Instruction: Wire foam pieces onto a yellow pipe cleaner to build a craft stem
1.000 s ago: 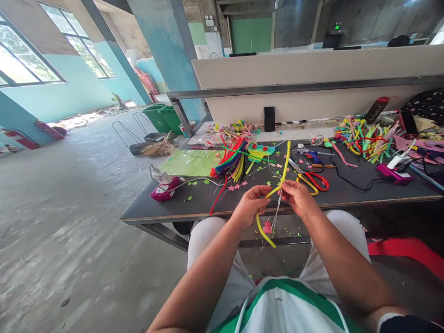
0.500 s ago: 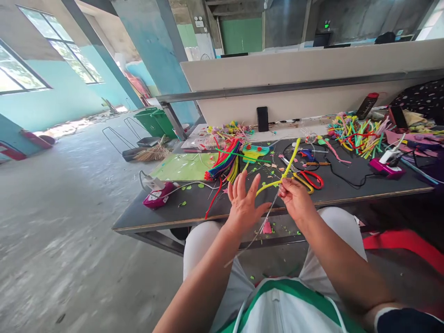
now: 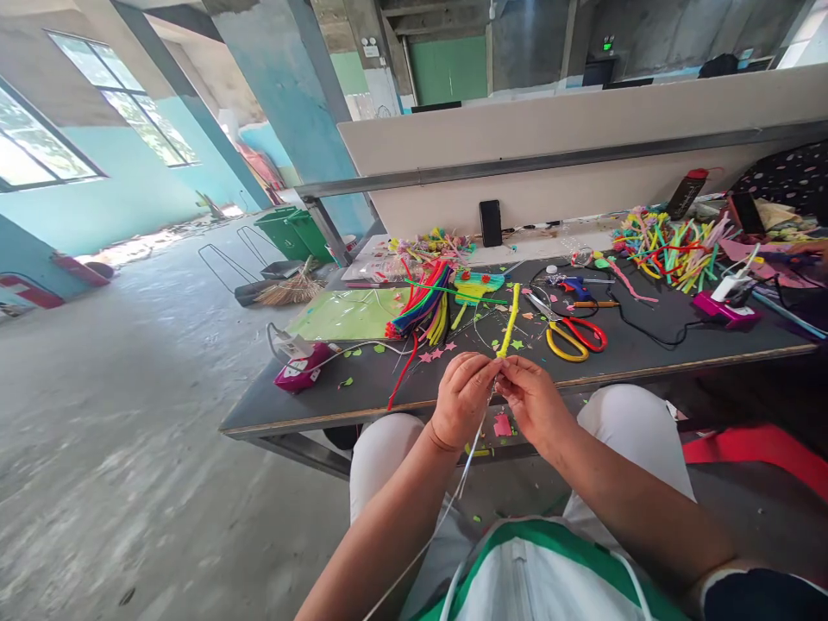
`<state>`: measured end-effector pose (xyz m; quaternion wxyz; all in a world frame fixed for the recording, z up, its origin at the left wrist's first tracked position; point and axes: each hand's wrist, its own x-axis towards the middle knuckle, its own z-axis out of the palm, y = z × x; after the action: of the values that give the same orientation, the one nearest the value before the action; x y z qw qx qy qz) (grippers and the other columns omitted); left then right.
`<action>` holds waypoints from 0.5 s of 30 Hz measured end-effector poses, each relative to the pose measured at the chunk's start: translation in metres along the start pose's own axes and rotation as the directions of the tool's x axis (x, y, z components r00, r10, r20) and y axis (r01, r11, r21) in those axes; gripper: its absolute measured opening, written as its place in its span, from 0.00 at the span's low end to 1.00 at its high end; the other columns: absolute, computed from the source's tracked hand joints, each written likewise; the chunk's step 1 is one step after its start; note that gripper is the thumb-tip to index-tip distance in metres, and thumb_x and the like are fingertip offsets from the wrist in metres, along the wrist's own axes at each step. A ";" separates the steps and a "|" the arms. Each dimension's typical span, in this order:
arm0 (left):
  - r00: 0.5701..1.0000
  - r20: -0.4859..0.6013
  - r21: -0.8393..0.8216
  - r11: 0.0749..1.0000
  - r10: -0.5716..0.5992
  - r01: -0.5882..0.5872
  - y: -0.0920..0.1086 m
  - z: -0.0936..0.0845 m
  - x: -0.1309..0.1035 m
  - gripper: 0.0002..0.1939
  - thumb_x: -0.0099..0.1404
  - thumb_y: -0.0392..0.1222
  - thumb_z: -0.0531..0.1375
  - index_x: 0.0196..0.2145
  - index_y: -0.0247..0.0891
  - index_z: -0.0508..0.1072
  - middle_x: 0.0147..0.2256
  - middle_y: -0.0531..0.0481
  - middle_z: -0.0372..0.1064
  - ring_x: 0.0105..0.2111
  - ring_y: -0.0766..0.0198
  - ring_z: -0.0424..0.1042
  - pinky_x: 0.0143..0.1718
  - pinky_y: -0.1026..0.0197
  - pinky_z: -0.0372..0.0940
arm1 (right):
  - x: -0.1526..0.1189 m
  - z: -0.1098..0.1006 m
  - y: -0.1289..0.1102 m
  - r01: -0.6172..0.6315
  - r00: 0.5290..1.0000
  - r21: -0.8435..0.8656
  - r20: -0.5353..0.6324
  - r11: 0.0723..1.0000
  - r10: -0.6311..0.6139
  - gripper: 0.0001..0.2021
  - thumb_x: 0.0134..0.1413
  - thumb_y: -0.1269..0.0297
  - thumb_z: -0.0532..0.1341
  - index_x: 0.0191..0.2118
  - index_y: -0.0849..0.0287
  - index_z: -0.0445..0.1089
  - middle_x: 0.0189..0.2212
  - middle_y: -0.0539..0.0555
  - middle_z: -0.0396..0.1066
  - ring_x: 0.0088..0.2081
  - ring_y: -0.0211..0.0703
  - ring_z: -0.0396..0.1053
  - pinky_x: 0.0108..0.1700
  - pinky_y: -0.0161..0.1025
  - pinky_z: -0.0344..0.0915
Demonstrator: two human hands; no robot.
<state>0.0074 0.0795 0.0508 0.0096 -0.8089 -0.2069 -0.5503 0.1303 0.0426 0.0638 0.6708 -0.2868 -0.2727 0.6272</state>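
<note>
A fuzzy yellow pipe cleaner [image 3: 510, 321] rises from between my two hands over the front edge of the table. My left hand [image 3: 464, 395] pinches its lower end, fingers pressed together. Touching it there, my right hand [image 3: 531, 395] is closed in a pinch at the same spot. Thin pale wire strands [image 3: 471, 461] trail from this point down toward my lap. My fingers hide where the wire and pipe cleaner meet. A bit of yellow [image 3: 479, 450] shows below my left hand. Scissors [image 3: 573, 335] with red and yellow handles lie beyond my right hand.
On the dark table [image 3: 310, 405] lie a bundle of coloured pipe cleaners [image 3: 423, 297], a green sheet [image 3: 353, 312], a blue glue gun [image 3: 575, 286] and purple power blocks [image 3: 303, 369]. A phone [image 3: 490, 224] leans on the back panel. Pipe cleaner pieces [image 3: 679, 250] are heaped at right.
My left hand was spread open beside the pipe cleaner and has now closed on it next to my right hand. My right hand moved left and slightly down. The pipe cleaner shifted along with it.
</note>
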 end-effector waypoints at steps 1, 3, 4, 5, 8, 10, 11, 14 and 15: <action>0.999 -0.015 -0.046 0.998 -0.039 0.038 0.002 0.000 0.000 0.14 0.61 0.32 0.58 0.45 0.41 0.73 0.38 0.46 0.73 0.39 0.61 0.71 0.43 0.56 0.67 | -0.002 0.000 -0.001 0.011 1.000 -0.009 0.017 1.000 -0.011 0.05 0.42 0.64 0.69 0.24 0.57 0.73 0.22 0.46 0.66 0.26 0.34 0.58 0.30 0.34 0.56; 0.977 -0.095 -0.152 0.973 -0.190 0.174 0.005 -0.001 0.000 0.10 0.61 0.33 0.59 0.40 0.42 0.75 0.37 0.47 0.74 0.38 0.62 0.72 0.42 0.57 0.68 | -0.005 0.001 -0.002 0.044 0.996 -0.053 0.077 0.998 -0.040 0.04 0.45 0.62 0.67 0.28 0.55 0.75 0.24 0.47 0.68 0.28 0.36 0.61 0.32 0.35 0.57; 0.939 -0.144 -0.230 0.934 -0.311 0.274 0.005 -0.001 0.001 0.08 0.60 0.34 0.60 0.38 0.41 0.76 0.36 0.48 0.74 0.37 0.62 0.72 0.41 0.58 0.68 | -0.007 0.002 -0.003 0.062 0.992 -0.095 0.120 0.994 -0.050 0.05 0.46 0.61 0.66 0.30 0.54 0.75 0.25 0.48 0.69 0.29 0.37 0.62 0.33 0.35 0.58; 0.876 -0.173 -0.338 0.862 -0.451 0.377 0.005 -0.002 0.003 0.06 0.60 0.36 0.61 0.36 0.41 0.76 0.34 0.49 0.74 0.36 0.63 0.73 0.40 0.59 0.68 | -0.009 0.002 -0.003 0.079 0.985 -0.154 0.162 0.985 -0.054 0.06 0.48 0.61 0.65 0.33 0.54 0.76 0.26 0.48 0.70 0.31 0.38 0.63 0.34 0.36 0.59; 0.612 -0.064 -0.727 0.457 -0.788 0.513 0.000 -0.006 0.009 0.05 0.59 0.41 0.62 0.34 0.38 0.75 0.28 0.51 0.72 0.29 0.67 0.72 0.36 0.61 0.67 | -0.009 0.001 0.002 0.110 0.982 -0.342 0.183 0.933 -0.049 0.08 0.49 0.61 0.64 0.37 0.53 0.75 0.30 0.50 0.71 0.33 0.41 0.65 0.37 0.38 0.60; 0.514 0.091 -0.872 0.181 -0.853 0.455 -0.004 -0.007 0.013 0.08 0.58 0.43 0.63 0.33 0.36 0.74 0.25 0.53 0.69 0.24 0.70 0.69 0.34 0.63 0.66 | -0.005 0.000 0.008 0.109 0.991 -0.373 0.113 0.921 -0.071 0.08 0.48 0.61 0.65 0.37 0.52 0.74 0.32 0.49 0.71 0.35 0.41 0.66 0.38 0.39 0.61; 0.494 0.150 -0.903 0.085 -0.857 0.422 -0.005 -0.008 0.015 0.09 0.57 0.43 0.64 0.33 0.35 0.73 0.24 0.54 0.68 0.23 0.72 0.67 0.34 0.64 0.66 | -0.002 -0.001 0.012 0.115 0.992 -0.350 0.082 0.929 -0.092 0.09 0.47 0.61 0.66 0.38 0.52 0.74 0.33 0.49 0.71 0.36 0.41 0.65 0.39 0.39 0.61; 0.465 0.299 -0.914 -0.110 -0.833 0.391 -0.001 -0.006 0.017 0.09 0.55 0.41 0.66 0.33 0.34 0.73 0.24 0.54 0.67 0.22 0.74 0.65 0.29 0.68 0.63 | 0.007 0.000 0.021 0.157 0.987 -0.208 0.066 0.965 -0.147 0.13 0.45 0.62 0.67 0.40 0.51 0.73 0.37 0.49 0.71 0.39 0.41 0.65 0.43 0.39 0.61; 0.458 0.337 -0.907 -0.154 -0.823 0.391 0.002 -0.005 0.017 0.09 0.55 0.40 0.66 0.33 0.33 0.73 0.24 0.54 0.67 0.22 0.75 0.64 0.28 0.69 0.62 | 0.008 0.001 0.023 0.157 0.986 -0.155 0.081 0.975 -0.146 0.13 0.44 0.62 0.67 0.39 0.51 0.73 0.38 0.50 0.71 0.39 0.41 0.66 0.44 0.40 0.61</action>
<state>0.0090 0.0818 0.0685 -0.6952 -0.3076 -0.2000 -0.6181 0.1145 0.0521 0.0479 0.6815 -0.2966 -0.3666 0.5597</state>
